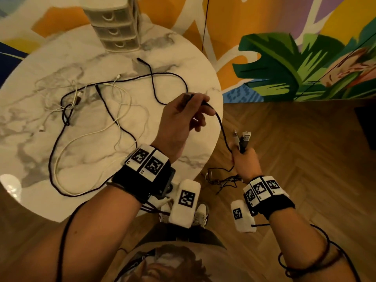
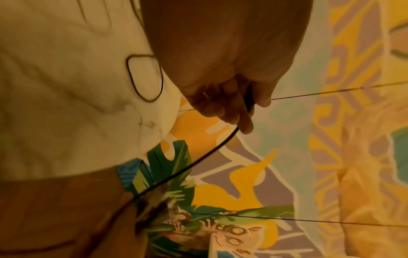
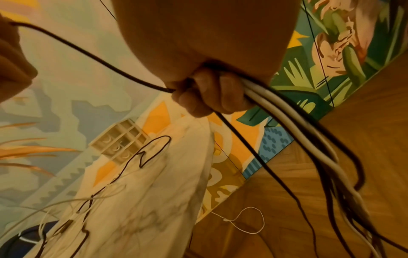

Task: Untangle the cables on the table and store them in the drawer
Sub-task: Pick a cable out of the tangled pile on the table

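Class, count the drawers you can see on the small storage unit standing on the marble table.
3 drawers show on the drawer unit, stacked: top, middle, bottom. The head view's upper edge cuts the unit off, so more may sit above.

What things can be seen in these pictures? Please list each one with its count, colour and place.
round white marble table: one, white with grey veins, left of the person
small plastic drawer unit: one, cream, three closed drawers visible, far edge of the table
loose black cables: count unclear, tangled on the table
loose white cables: count unclear, tangled with the black ones
bundle of gathered cables: black and white, hanging from the right hand
painted mural wall: orange, green, blue, behind the table
herringbone wooden floor: brown, right of the table
left hand: fingers pinch a black cable end
right hand: grips the bundle, plugs pointing up
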Demonstrator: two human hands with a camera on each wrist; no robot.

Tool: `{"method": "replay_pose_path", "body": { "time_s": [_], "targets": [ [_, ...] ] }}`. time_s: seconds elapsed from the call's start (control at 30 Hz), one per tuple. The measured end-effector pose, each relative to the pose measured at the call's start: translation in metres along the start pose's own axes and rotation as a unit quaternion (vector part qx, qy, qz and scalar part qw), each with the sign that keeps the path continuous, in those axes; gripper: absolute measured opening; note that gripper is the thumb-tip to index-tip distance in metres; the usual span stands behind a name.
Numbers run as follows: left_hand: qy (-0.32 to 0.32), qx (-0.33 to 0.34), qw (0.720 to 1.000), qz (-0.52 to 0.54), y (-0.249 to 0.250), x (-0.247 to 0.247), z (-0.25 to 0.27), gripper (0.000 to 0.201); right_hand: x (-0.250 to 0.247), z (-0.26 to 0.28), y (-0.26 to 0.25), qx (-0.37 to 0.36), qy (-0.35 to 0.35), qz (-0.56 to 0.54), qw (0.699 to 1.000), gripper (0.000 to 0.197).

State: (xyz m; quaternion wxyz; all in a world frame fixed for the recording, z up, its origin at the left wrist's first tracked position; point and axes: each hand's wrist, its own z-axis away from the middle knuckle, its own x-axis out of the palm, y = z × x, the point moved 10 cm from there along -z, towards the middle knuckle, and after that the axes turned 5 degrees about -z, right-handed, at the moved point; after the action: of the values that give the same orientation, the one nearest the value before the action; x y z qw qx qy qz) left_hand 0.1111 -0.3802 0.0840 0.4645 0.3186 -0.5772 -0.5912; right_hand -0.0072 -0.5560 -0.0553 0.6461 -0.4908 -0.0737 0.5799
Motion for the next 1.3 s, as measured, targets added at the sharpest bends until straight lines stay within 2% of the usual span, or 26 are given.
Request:
{"method": "replay_pose_path", "body": {
  "time_s": [0.07,0.13,0.23,0.37,0.5,0.63,0.77,0.8,0.83,0.93,1.0,1.03,1.07,1.13,1.17,1.23,1.3],
  "targets": [
    [-0.030,-0.001,0.999,-0.023,-0.001,0.019,0.001,0.027,-0.001,0.011,-0.010,-0.014,-0.043,-0.067,0.997,0.041],
    [-0.076,0.010,0.989,-0.128,-0.004,0.036,0.002,0.028,-0.006,0.022,-0.026,-0.043,-0.081,-0.130,0.987,0.039],
    [-0.156,0.019,0.944,-0.289,-0.018,0.068,0.009,0.024,-0.024,0.040,-0.051,-0.098,-0.095,-0.200,0.970,0.036],
    [-0.173,0.069,0.898,-0.398,-0.013,0.096,0.012,0.019,-0.036,0.059,-0.070,-0.099,-0.108,-0.307,0.940,0.034],
    [-0.160,0.140,0.881,-0.422,0.010,0.116,0.014,0.025,-0.037,0.062,-0.082,-0.152,-0.138,-0.259,0.944,0.029],
    [-0.162,0.158,0.878,-0.421,0.014,0.122,0.016,0.025,-0.040,0.058,-0.090,-0.224,-0.130,-0.216,0.942,0.022],
    [-0.176,0.169,0.841,-0.484,0.006,0.126,0.022,0.036,-0.040,0.054,-0.088,-0.239,-0.093,-0.176,0.950,0.032],
    [-0.177,0.152,0.846,-0.480,0.002,0.123,0.021,0.037,-0.040,0.052,-0.087,-0.237,-0.085,-0.168,0.953,0.033],
    [-0.178,0.125,0.864,-0.454,-0.005,0.117,0.020,0.038,-0.039,0.053,-0.087,-0.232,-0.080,-0.165,0.955,0.032],
    [-0.164,0.026,0.931,-0.326,-0.028,0.093,0.017,0.048,-0.046,0.054,-0.083,-0.219,-0.036,-0.203,0.954,0.025],
    [-0.172,-0.007,0.937,-0.305,-0.043,0.089,0.022,0.050,-0.061,0.058,-0.084,-0.242,0.031,-0.236,0.941,0.013],
    [-0.196,-0.017,0.933,-0.301,-0.048,0.095,0.028,0.050,-0.067,0.062,-0.090,-0.266,0.049,-0.251,0.930,0.015],
    [-0.229,-0.025,0.930,-0.287,-0.050,0.105,0.035,0.048,-0.067,0.065,-0.098,-0.292,0.043,-0.252,0.922,0.019],
    [-0.277,-0.026,0.926,-0.254,-0.049,0.125,0.043,0.040,-0.057,0.071,-0.117,-0.324,-0.015,-0.200,0.925,0.025],
    [-0.278,-0.040,0.927,-0.247,-0.047,0.131,0.042,0.037,-0.053,0.072,-0.123,-0.317,-0.046,-0.181,0.930,0.025],
    [-0.249,-0.086,0.939,-0.219,-0.038,0.136,0.037,0.028,-0.058,0.067,-0.125,-0.262,-0.082,-0.228,0.934,0.027],
    [-0.219,-0.078,0.960,-0.158,-0.022,0.139,0.029,0.021,-0.059,0.061,-0.125,-0.229,-0.131,-0.286,0.921,0.036]
  ]
}}
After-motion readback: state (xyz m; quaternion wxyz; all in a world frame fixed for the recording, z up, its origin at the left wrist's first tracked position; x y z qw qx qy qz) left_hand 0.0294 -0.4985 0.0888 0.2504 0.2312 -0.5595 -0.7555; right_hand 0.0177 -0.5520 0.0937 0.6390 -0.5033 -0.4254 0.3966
